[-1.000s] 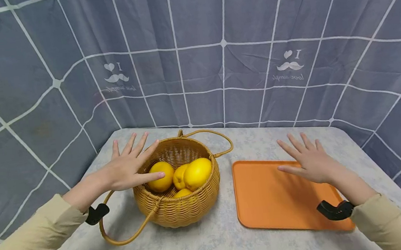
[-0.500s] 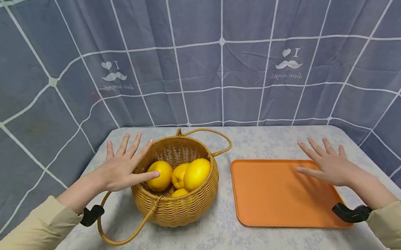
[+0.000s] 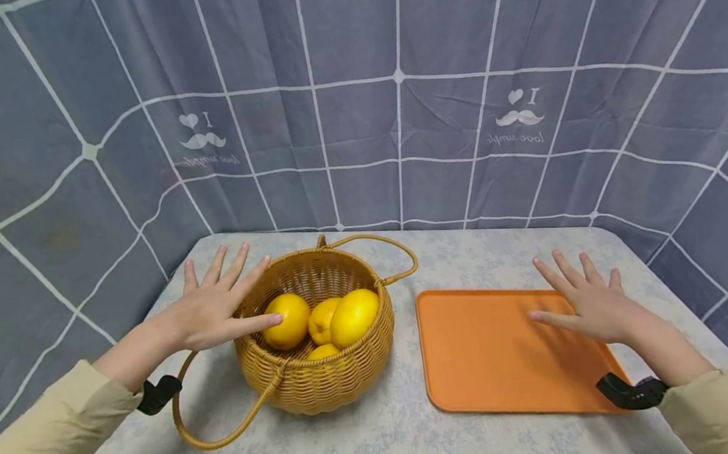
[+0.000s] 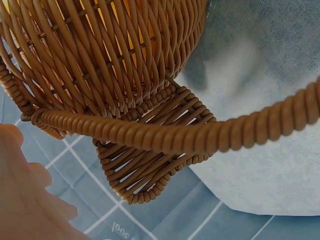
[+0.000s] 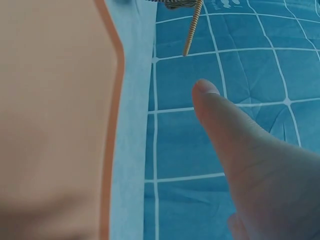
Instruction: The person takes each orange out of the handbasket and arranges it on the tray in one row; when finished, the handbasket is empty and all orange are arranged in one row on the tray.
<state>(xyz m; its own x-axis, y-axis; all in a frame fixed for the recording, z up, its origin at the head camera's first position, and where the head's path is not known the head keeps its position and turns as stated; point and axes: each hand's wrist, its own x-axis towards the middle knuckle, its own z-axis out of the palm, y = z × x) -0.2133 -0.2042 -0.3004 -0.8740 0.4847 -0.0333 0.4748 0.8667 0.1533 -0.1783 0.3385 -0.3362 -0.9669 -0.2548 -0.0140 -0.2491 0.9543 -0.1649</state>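
Clearly, an orange tray [image 3: 484, 355] is overhung by the splayed right hand [image 3: 595, 304]; a wicker basket [image 3: 328, 388] is set beside the splayed left hand [image 3: 209, 313]. Inside, yellow fruits [image 3: 354, 318] are shown plainly only by the head view.

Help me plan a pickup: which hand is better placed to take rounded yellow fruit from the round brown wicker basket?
Probably the left hand: it's beside the basket, close to the fruit. The right hand appears over the rectangular orange tray, farther away. Both hands are empty.
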